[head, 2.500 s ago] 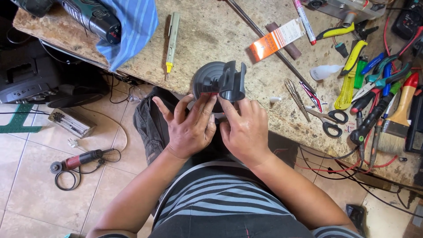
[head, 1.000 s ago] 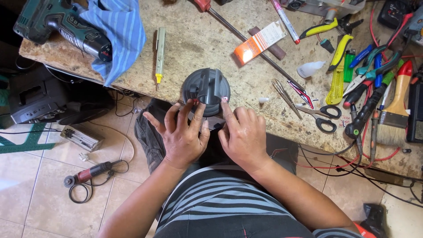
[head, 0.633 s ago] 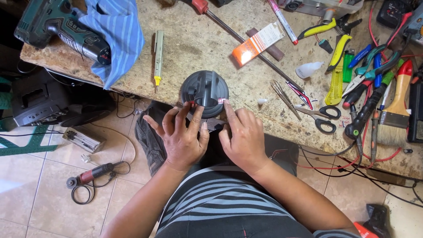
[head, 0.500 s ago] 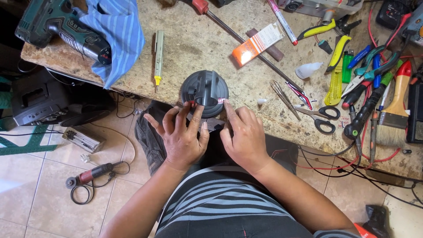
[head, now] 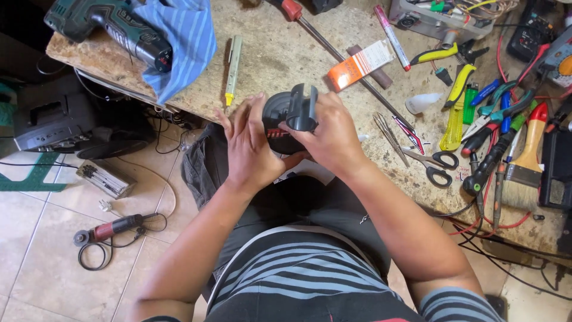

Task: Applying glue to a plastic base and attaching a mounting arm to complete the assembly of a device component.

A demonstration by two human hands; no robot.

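Note:
A round black plastic housing (head: 290,116) with upright ribs on top is held over the front edge of the workbench (head: 286,53). My left hand (head: 249,149) presses its flat fingers against the housing's left side. My right hand (head: 332,137) wraps around its right side, thumb underneath. The part is tilted, so its ribbed face points up and a little to the right. A red mark shows on its lower side.
On the bench lie a green cordless drill (head: 113,27) under a blue cloth (head: 179,36), a yellow-tipped tool (head: 232,68), an orange box (head: 360,62), scissors (head: 432,164), tweezers, several pliers and a paintbrush (head: 527,161). A small angle grinder (head: 110,229) lies on the tiled floor.
The housing has been lifted off the bench edge and tilted. My right hand has closed around its side; my left hand has risen to press against it.

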